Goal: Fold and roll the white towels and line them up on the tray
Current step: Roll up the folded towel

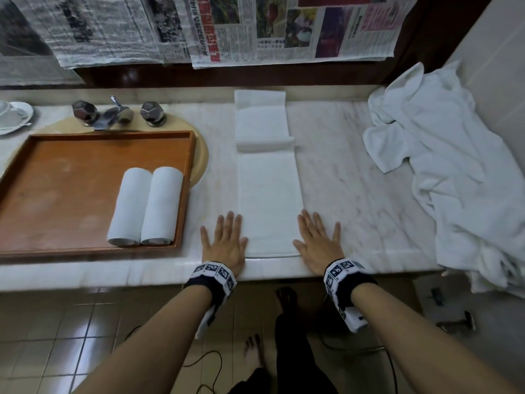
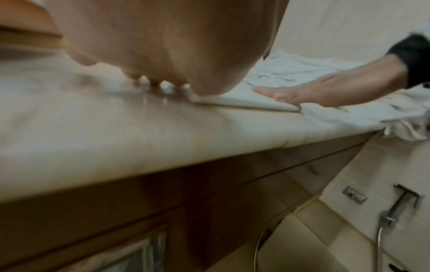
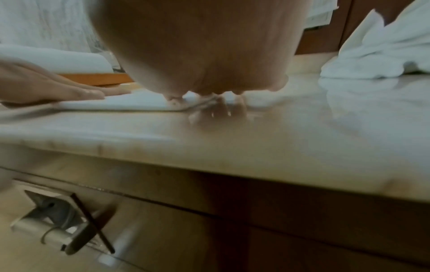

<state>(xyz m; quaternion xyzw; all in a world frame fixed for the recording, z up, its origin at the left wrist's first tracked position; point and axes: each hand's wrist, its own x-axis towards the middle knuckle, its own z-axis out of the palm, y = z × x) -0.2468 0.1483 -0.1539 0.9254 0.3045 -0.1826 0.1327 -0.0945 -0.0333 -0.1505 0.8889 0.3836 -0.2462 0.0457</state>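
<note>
Left hand: flat, fingers spread, at the folded towel near left edge
Right hand: flat, fingers spread, at its right edge
Newspapers: print unreadable

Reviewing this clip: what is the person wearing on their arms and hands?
Both forearms are bare, with no sleeves or gloves. The left hand and right hand each have a dark wristband ringed by white square tiles printed with black-and-white fiducial markers, and a white block hangs under each wrist. No rings are visible.

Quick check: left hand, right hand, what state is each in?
Left hand: open, flat at the folded towel's left edge, holding nothing.
Right hand: open, flat at its right edge, holding nothing.
</note>
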